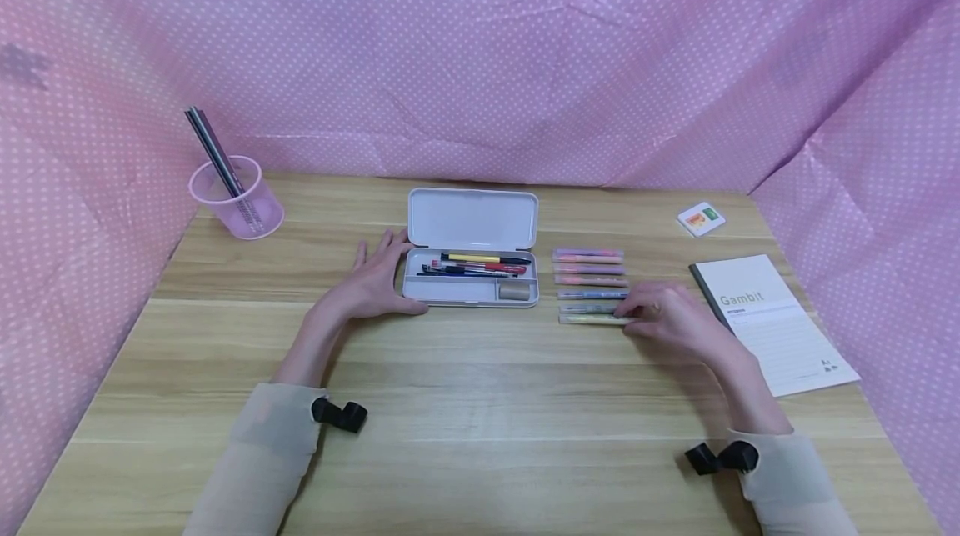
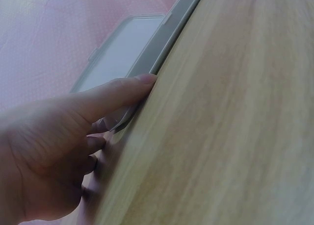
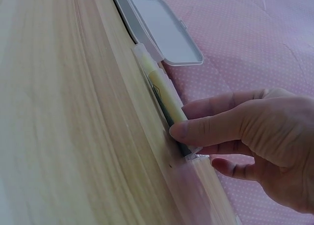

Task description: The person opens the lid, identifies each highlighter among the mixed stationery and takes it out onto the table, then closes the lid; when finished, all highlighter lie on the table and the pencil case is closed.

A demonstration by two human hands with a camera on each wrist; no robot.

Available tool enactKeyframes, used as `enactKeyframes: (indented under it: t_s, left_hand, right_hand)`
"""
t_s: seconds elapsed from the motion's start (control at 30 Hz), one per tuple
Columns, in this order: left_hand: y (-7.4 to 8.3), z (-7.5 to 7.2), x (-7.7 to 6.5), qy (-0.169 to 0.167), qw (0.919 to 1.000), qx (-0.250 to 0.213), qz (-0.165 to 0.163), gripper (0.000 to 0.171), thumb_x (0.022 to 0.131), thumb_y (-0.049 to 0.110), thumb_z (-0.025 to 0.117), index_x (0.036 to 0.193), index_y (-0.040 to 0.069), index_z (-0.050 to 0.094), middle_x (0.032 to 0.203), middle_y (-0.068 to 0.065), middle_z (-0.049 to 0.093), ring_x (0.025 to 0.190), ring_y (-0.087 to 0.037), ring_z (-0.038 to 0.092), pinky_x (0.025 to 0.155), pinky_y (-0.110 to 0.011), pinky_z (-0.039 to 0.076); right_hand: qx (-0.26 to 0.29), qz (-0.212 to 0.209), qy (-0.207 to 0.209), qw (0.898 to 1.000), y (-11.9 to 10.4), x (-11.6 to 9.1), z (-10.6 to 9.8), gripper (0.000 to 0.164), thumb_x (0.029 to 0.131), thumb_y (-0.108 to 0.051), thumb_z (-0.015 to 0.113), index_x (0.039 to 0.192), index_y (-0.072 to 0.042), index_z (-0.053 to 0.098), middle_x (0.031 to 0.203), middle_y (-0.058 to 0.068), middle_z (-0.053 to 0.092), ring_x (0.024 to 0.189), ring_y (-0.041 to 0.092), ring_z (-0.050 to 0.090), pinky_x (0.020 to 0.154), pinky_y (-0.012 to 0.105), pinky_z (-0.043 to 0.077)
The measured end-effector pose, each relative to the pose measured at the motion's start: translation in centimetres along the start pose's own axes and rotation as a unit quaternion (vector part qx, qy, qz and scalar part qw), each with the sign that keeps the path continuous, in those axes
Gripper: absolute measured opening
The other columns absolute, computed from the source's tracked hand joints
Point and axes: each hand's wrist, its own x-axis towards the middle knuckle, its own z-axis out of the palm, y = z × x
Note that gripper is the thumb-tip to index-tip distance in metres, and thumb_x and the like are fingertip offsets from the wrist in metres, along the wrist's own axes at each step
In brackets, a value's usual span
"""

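Observation:
A pale grey pencil case (image 1: 471, 293) lies with its lid (image 1: 472, 219) raised at the back. My left hand (image 1: 367, 282) holds its left end, with the thumb (image 2: 122, 91) along the front edge and the fingers spread by the side and back. Inside are several pens (image 1: 480, 268) and a small grey-brown block (image 1: 513, 292). My right hand (image 1: 671, 315) pinches the right end of a yellow marker (image 3: 167, 95) between thumb and fingers. This marker is the nearest in a row of several capped markers (image 1: 590, 280) right of the case.
A pink mesh cup (image 1: 262, 215) with dark pencils (image 1: 213, 148) stands at the back left. A white notebook (image 1: 776, 328) lies right of my right hand, with a small white packet (image 1: 701, 219) behind it. Pink dotted cloth (image 1: 480, 61) hangs around the table.

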Motion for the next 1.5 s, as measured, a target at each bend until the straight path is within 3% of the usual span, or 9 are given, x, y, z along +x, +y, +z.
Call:
enactKeyframes:
  t_s: [0.37, 0.73, 1.33, 1.5]
  left_hand:
    - [0.00, 0.00, 0.03, -0.001, 1.0000, 0.000, 0.001, 0.105, 0.074, 0.050, 0.088, 0.155, 0.010, 0.034, 0.174, -0.019, 0.004, 0.162, -0.040, -0.007, 0.127, -0.063, -0.016]
    - [0.00, -0.05, 0.01, 0.000, 1.0000, 0.002, 0.000, 0.105, 0.074, 0.049, 0.088, 0.155, 0.010, 0.034, 0.175, -0.018, 0.004, 0.162, -0.040, -0.007, 0.127, -0.063, -0.016]
    - [0.03, -0.02, 0.01, 0.000, 1.0000, 0.002, -0.001, 0.104, 0.074, 0.049, 0.088, 0.155, 0.012, 0.034, 0.175, -0.018, 0.004, 0.162, -0.040, -0.007, 0.127, -0.063, -0.016]
    - [-0.02, 0.04, 0.04, 0.000, 1.0000, 0.001, 0.000, 0.103, 0.074, 0.049, 0.088, 0.154, 0.011, 0.035, 0.175, -0.018, 0.004, 0.162, -0.040, -0.006, 0.127, -0.064, -0.016]
  right_hand:
    - [-0.007, 0.017, -0.012, 1.000, -0.01, 0.16, 0.02, 0.028, 0.074, -0.002, 0.089, 0.093, -0.020, 0.080, 0.095, -0.006, 0.079, 0.086, 0.010, 0.071, 0.078, 0.034, 0.059]
    - [-0.017, -0.010, -0.003, 1.000, 0.13, 0.23, 0.22, 0.029, 0.072, 0.000, 0.089, 0.093, -0.018, 0.080, 0.096, -0.003, 0.079, 0.091, 0.018, 0.074, 0.081, 0.043, 0.061]
    - [-0.021, 0.009, -0.010, 1.000, -0.06, 0.31, 0.19, 0.027, 0.073, -0.001, 0.088, 0.093, -0.017, 0.080, 0.097, -0.002, 0.079, 0.092, 0.018, 0.074, 0.081, 0.043, 0.060]
    - [-0.019, 0.017, -0.014, 1.000, -0.12, 0.31, 0.18, 0.026, 0.074, -0.002, 0.088, 0.094, -0.017, 0.080, 0.096, -0.003, 0.079, 0.088, 0.014, 0.072, 0.079, 0.038, 0.060]
